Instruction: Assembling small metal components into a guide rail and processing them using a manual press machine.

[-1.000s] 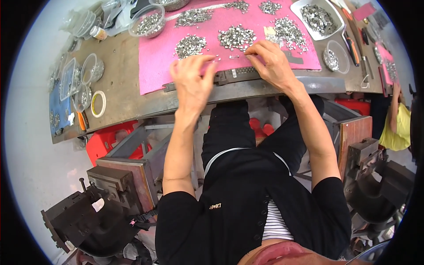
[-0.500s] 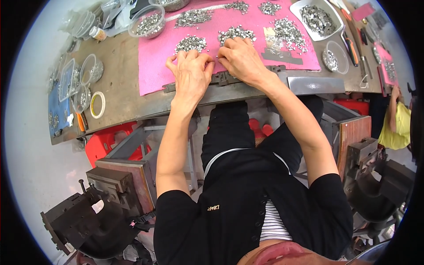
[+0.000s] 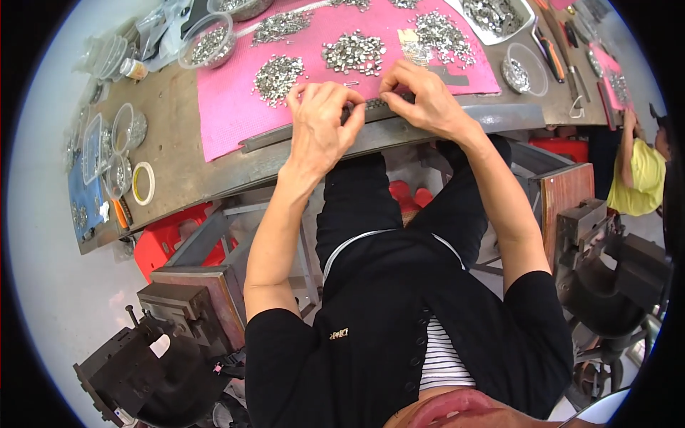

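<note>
At the front edge of the pink mat point(image 3: 221, 118), both hands are on a dark metal fixture point(image 3: 374, 105) with small segments in a row between them. My left hand point(image 3: 321, 121) is closed, thumb and fingers round its left end. My right hand point(image 3: 428, 100) is closed at the right end, thumb and forefinger against a dark part; the fingertips partly hide it. Just beyond lie a pile of small silvery cylindrical pieces point(image 3: 278, 78) and a pile of small shiny metal pieces point(image 3: 353, 53). A dark flat bar point(image 3: 267, 137) runs along the edge left of my left hand.
Clear plastic tubs point(image 3: 210, 46) of metal parts stand at the back left, and a white tray point(image 3: 524, 36) at the back right. Orange-handled pliers point(image 3: 553, 60) lie to the right. A roll of tape point(image 3: 143, 183) rests at left. A person in yellow point(image 3: 638, 182) sits far right.
My hands have come down nearer the table edge and onto the fixture, the right one moving outward. The view has shifted, so the mat and piles sit higher and further left.
</note>
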`<state>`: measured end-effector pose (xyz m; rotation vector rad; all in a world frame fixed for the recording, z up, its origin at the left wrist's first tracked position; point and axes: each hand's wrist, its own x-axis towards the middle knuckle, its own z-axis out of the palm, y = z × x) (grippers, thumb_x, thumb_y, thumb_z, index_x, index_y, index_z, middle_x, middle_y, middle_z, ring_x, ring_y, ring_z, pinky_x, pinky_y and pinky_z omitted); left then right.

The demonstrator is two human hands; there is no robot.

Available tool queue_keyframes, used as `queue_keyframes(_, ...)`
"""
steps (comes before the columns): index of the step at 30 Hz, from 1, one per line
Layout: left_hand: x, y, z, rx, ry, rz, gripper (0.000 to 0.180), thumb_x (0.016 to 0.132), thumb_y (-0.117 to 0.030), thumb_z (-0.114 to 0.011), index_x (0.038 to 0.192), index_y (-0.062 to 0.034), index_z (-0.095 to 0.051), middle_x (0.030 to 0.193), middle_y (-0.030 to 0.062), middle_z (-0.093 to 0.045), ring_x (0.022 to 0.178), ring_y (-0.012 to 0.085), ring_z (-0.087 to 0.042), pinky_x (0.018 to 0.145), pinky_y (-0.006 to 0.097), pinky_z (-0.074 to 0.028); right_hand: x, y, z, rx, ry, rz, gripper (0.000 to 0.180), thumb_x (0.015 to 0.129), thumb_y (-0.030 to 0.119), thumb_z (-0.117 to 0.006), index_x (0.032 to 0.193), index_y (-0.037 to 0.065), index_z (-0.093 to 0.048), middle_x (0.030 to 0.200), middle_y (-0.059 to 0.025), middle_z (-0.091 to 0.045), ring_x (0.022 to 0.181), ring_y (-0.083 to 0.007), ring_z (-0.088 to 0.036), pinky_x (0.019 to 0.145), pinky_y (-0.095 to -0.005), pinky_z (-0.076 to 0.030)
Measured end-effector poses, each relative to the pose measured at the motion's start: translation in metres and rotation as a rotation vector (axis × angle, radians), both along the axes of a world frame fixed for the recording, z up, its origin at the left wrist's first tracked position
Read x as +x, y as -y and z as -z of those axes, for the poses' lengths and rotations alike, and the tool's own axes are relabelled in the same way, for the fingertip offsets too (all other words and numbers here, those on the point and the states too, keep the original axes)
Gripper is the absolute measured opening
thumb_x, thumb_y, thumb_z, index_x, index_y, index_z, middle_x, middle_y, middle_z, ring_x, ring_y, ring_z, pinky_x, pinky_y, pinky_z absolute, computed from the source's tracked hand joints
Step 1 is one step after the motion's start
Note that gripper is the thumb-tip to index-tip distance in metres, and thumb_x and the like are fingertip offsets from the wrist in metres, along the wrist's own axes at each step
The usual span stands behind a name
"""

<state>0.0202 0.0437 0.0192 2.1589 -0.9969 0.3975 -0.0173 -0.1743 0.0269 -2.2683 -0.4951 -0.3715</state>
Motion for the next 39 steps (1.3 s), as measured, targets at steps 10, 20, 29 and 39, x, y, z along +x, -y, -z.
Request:
queue_keyframes(10, -0.006, 0.012, 0.01, -0.011, 0.082, 0.004, 0.01, 0.08, -0.015, -0.076, 0.089, -0.0119, -0.072, 0.086, 0.001, -0.064, 0.092, 0.0228, -0.06, 0.105, 0.053, -0.033, -0.012, -0.006, 0.011, -0.209, 0.246, 0.013, 0.019, 0.077, 0.001, -0.072, 0.092, 0.005, -0.061, 0.092, -0.0075, -0.06, 0.087, -0.0272, -0.058, 0.079, -0.0375, -0.044)
queue_keyframes(20, 0.029, -0.048, 0.004, 0.106, 0.034, -0.403, 0.009, 0.086, -0.025, -0.076, 0.092, -0.0178, -0.077, 0.091, -0.0012, -0.068, 0.09, 0.0194, -0.06, 0.1, 0.046, -0.032, -0.006, 0.001, 0.002, -0.259, 0.244, -0.036, 0.008, 0.085, 0.009, -0.07, 0.092, 0.006, -0.067, 0.089, -0.0058, -0.061, 0.087, -0.0256, -0.06, 0.082, -0.0379, -0.044)
queue_keyframes(29, 0.037, -0.04, 0.007, 0.199, 0.088, -0.378, 0.008, 0.082, -0.02, -0.076, 0.089, -0.017, -0.076, 0.087, 0.0014, -0.063, 0.095, 0.0238, -0.057, 0.097, 0.051, -0.032, 0.054, -0.057, 0.015, -0.236, 0.249, 0.017, 0.011, 0.087, 0.015, -0.07, 0.094, 0.008, -0.067, 0.09, -0.0078, -0.06, 0.091, -0.0284, -0.059, 0.082, -0.0395, -0.044)
queue_keyframes(39, 0.039, -0.04, 0.004, 0.201, 0.063, -0.305, 0.007, 0.082, -0.018, -0.076, 0.088, -0.0139, -0.074, 0.087, 0.0009, -0.061, 0.097, 0.0239, -0.057, 0.098, 0.052, -0.031, 0.062, -0.055, 0.016, -0.407, 0.147, 0.062, 0.011, 0.086, 0.015, -0.067, 0.091, 0.005, -0.066, 0.09, -0.0103, -0.064, 0.093, -0.0283, -0.062, 0.085, -0.0418, -0.043)
